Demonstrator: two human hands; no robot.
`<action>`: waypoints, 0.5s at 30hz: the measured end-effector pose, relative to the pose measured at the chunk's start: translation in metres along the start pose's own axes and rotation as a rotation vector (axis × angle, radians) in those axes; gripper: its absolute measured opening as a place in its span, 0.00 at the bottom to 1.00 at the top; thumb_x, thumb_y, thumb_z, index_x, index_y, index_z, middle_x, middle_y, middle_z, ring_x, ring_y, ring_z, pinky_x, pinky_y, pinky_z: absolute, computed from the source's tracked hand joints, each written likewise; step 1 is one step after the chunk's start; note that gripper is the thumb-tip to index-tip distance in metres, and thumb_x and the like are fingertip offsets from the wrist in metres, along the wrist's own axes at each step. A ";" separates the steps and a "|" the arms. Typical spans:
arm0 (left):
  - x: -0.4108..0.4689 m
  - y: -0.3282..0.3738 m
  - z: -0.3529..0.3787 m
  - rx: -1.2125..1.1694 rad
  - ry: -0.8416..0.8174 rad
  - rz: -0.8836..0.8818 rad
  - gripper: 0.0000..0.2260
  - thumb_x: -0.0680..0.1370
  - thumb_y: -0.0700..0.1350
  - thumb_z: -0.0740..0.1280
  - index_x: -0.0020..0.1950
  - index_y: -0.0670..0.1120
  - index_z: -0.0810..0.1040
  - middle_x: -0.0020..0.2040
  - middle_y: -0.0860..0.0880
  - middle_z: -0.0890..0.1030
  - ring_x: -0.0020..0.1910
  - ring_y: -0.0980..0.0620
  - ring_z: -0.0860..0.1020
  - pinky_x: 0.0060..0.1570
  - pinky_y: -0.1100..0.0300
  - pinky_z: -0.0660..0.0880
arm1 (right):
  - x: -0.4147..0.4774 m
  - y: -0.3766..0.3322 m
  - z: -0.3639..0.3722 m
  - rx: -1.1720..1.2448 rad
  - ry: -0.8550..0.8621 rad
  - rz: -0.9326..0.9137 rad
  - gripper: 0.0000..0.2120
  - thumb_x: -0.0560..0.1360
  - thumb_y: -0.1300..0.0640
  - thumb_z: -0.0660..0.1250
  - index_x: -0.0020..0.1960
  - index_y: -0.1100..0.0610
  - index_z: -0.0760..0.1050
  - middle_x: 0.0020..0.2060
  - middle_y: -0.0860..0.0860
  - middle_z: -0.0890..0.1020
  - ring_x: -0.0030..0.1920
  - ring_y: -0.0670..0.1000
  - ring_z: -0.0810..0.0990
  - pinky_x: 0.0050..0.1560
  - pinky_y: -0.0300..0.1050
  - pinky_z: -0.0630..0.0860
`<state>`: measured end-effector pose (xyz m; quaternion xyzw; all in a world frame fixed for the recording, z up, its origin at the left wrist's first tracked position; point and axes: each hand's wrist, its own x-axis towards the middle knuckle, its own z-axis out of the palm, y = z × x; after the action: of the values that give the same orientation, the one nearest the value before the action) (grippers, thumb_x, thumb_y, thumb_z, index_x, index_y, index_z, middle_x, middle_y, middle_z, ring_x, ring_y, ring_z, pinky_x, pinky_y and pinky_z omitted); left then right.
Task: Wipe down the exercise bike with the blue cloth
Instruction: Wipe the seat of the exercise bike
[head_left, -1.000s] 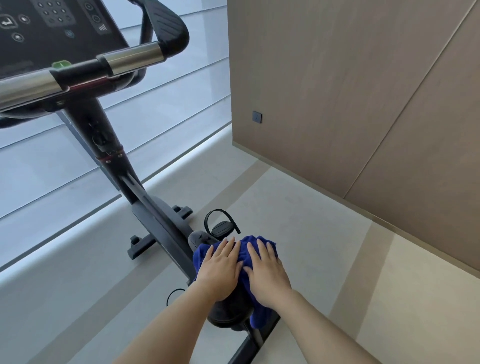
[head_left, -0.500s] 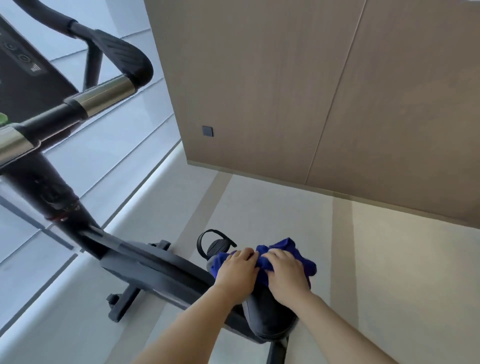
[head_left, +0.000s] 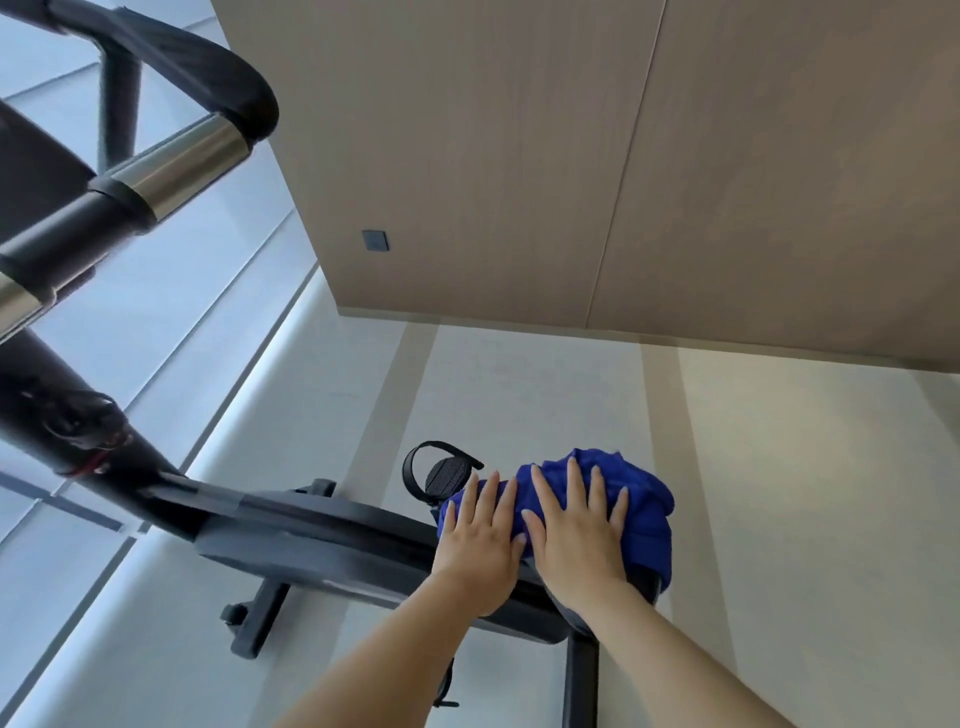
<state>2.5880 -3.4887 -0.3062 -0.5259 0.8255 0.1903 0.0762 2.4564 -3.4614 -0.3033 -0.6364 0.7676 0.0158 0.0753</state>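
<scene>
Your left hand (head_left: 480, 540) and right hand (head_left: 576, 535) press flat, fingers spread, on the cloth (head_left: 641, 499) (gripping nothing), pedal (head_left: 447, 475) just beyond, probably touching it; the handlebar (head_left: 171, 156) looms upper left.

We see a pale floor (head_left: 519, 395) with wide beige and grey stripes filling the lower right of the frame. The exercise bike (head_left: 322, 540) stands directly on it at lower centre, its black stabiliser foot (head_left: 257, 621) flat on the grey stripe.
</scene>
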 end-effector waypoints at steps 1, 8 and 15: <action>0.003 -0.002 0.003 0.002 0.016 0.002 0.27 0.81 0.55 0.45 0.76 0.49 0.37 0.77 0.50 0.40 0.75 0.47 0.36 0.73 0.46 0.41 | 0.004 -0.001 0.002 -0.006 0.001 0.006 0.26 0.78 0.39 0.41 0.75 0.43 0.43 0.76 0.56 0.49 0.75 0.61 0.46 0.68 0.69 0.39; 0.015 -0.013 0.002 -0.033 0.081 0.095 0.25 0.80 0.56 0.46 0.76 0.49 0.48 0.76 0.51 0.54 0.74 0.51 0.48 0.74 0.49 0.46 | 0.023 -0.004 0.002 -0.056 -0.041 0.011 0.24 0.78 0.41 0.43 0.73 0.45 0.56 0.74 0.53 0.60 0.75 0.59 0.51 0.67 0.71 0.40; 0.037 -0.005 -0.036 -0.153 -0.080 0.046 0.20 0.80 0.50 0.51 0.72 0.48 0.61 0.71 0.49 0.65 0.72 0.48 0.59 0.71 0.45 0.56 | 0.043 -0.004 -0.024 0.067 -0.137 -0.040 0.22 0.80 0.45 0.43 0.66 0.50 0.67 0.71 0.55 0.64 0.72 0.60 0.54 0.66 0.73 0.45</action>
<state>2.5787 -3.5361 -0.2862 -0.5029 0.8168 0.2752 0.0643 2.4500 -3.5065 -0.2848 -0.6460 0.7479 0.0320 0.1495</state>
